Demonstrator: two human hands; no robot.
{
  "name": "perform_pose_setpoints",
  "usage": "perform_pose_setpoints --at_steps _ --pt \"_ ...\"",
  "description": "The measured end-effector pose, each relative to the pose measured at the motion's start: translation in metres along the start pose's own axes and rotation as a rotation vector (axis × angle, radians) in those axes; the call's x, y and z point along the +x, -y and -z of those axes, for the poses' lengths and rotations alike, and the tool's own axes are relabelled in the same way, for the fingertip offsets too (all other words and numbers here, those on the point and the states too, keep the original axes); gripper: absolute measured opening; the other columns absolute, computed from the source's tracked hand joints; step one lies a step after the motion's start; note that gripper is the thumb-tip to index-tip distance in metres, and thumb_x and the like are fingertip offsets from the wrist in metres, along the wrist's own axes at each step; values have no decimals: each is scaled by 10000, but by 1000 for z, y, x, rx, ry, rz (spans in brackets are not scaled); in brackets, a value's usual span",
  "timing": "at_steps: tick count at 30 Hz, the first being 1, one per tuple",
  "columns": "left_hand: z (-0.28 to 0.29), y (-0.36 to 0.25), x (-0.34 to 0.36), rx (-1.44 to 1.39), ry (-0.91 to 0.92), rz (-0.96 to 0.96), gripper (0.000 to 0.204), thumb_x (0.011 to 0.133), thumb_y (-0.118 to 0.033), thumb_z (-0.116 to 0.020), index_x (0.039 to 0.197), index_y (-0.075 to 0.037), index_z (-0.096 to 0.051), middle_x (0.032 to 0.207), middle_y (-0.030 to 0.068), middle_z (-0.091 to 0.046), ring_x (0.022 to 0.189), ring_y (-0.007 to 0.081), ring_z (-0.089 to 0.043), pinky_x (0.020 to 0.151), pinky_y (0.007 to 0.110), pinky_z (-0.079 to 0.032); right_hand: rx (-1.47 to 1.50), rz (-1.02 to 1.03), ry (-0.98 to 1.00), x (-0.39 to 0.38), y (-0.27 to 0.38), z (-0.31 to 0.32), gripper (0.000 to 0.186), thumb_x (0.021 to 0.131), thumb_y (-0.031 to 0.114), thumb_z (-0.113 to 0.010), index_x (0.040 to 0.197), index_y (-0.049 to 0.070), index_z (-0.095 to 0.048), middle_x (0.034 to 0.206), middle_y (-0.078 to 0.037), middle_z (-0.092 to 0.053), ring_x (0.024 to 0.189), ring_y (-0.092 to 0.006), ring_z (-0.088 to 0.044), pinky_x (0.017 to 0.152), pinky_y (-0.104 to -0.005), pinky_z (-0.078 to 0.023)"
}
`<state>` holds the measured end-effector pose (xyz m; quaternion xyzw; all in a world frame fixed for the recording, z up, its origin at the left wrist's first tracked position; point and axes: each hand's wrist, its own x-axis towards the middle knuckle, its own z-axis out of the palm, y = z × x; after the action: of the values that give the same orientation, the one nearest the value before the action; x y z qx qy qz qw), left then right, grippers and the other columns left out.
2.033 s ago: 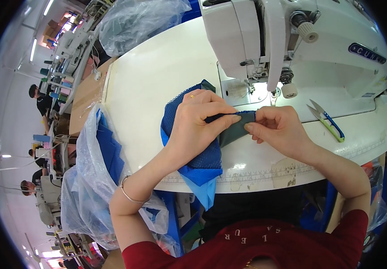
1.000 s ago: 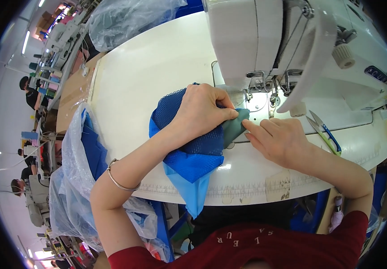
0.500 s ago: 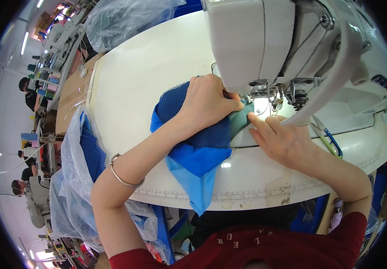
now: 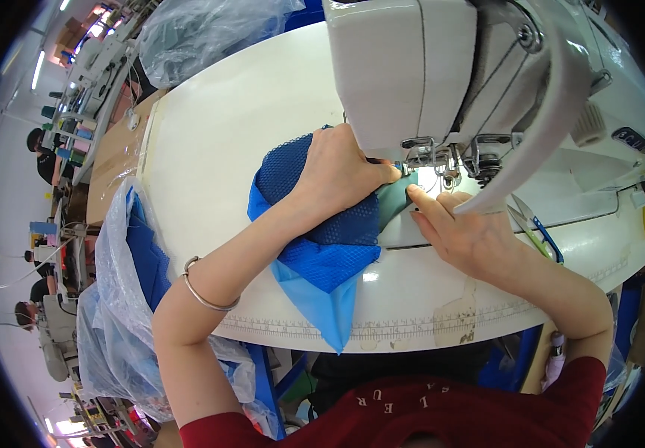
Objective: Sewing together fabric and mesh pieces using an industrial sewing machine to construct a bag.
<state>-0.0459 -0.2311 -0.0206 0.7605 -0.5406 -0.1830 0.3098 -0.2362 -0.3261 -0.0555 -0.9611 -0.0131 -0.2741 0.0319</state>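
Note:
My left hand (image 4: 341,172) is closed on the layered fabric piece, its fingertips pinching the edge beside the presser foot (image 4: 430,160). Dark blue mesh (image 4: 277,168) lies under that hand and wrist. Below it, a bright blue layer (image 4: 326,261) and a light blue layer (image 4: 330,306) fold into a point over the table's near edge. Grey-green cloth (image 4: 393,200) runs between the hands toward the lit needle area of the white sewing machine (image 4: 389,67). My right hand (image 4: 472,235), fingers curled, grips that cloth's right edge by the fingertips; the thumb's contact is unclear.
Scissors (image 4: 535,228) lie right of my right hand on the white table (image 4: 240,97). A printed ruler strip (image 4: 404,326) follows its near edge. Plastic-bagged blue fabric (image 4: 143,250) stands at left; another plastic bag (image 4: 203,37) lies behind. People work at machines far left.
The whole view has shifted slightly, so the machine and table appear a little farther left. Both hands keep nearly the same hold on the fabric beside the presser foot.

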Motion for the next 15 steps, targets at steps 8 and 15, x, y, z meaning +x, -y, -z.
perform_pose_setpoints --at_steps 8,15 --pt "-3 11 1 -30 -14 13 171 654 -168 -715 702 -6 -691 609 150 -645 578 290 -643 623 360 -511 -135 -22 74 -5 5 -3 354 820 191 -692 1155 94 -629 697 12 -516 574 -134 -549 490 -283 -418" --pt "-3 13 -1 89 -99 -151 204 639 -180 -750 679 11 -690 548 167 -603 530 298 -620 574 354 -483 -49 31 23 -1 2 -2 323 837 153 -651 1124 7 -626 644 7 -512 421 -95 -460 347 -277 -335"
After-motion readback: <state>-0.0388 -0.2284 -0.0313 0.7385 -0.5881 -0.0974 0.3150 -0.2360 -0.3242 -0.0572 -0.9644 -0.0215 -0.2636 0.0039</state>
